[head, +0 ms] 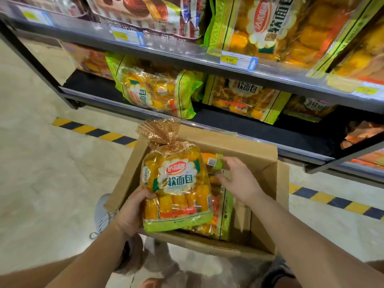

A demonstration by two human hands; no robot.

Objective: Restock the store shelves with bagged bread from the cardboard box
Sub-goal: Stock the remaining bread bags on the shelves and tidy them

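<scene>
An open cardboard box (261, 163) sits on the floor in front of the shelves. My left hand (133, 210) grips the lower left edge of a yellow-and-green bag of bread (176, 183), holding it over the box. My right hand (239, 177) hovers over the box with fingers spread, just right of that bag and close to another bag (214, 161) lying inside. More bags (222, 215) lie in the box beneath the held one. Similar bags stand on the lower shelf (158, 94) and the shelf above (270, 28).
The black lower shelf (89, 84) has bare space at its left end. Price tags (239, 60) line the shelf rail. Yellow-and-black floor tape (93, 130) runs along the shelf base. My shoes (101, 217) stand by the box's left side.
</scene>
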